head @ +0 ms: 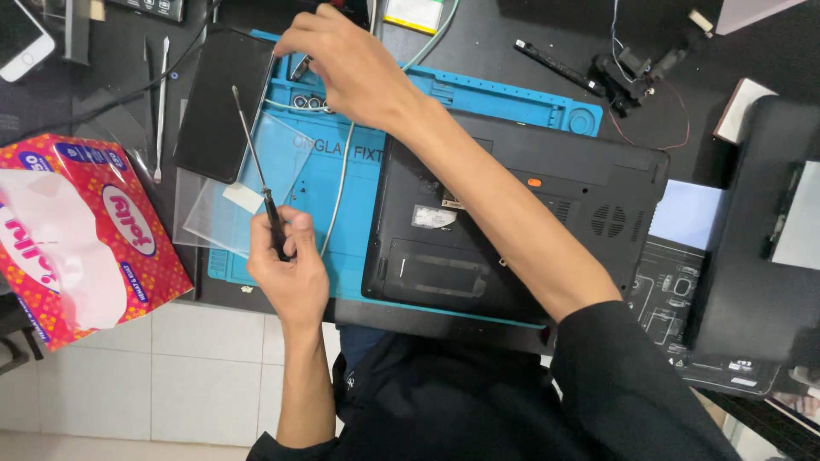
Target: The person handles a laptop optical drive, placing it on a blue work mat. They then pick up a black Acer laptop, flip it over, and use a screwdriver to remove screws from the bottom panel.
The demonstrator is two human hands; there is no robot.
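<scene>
My left hand (286, 269) grips the screwdriver (256, 175) upright at lower left, while my right hand (350, 64) fingers pinch carefully into the blue repair mat (359, 230) tray, top centre, keeping clear of the upturned laptop (512, 222).

Your clothing: one black top, plain, no visible markings. Sleeves: black, pushed up above both elbows, forearms bare. Your left hand (286, 269) and right hand (350, 64): ungloved, no rings, no watch, fingers (295, 38) bare.
</scene>
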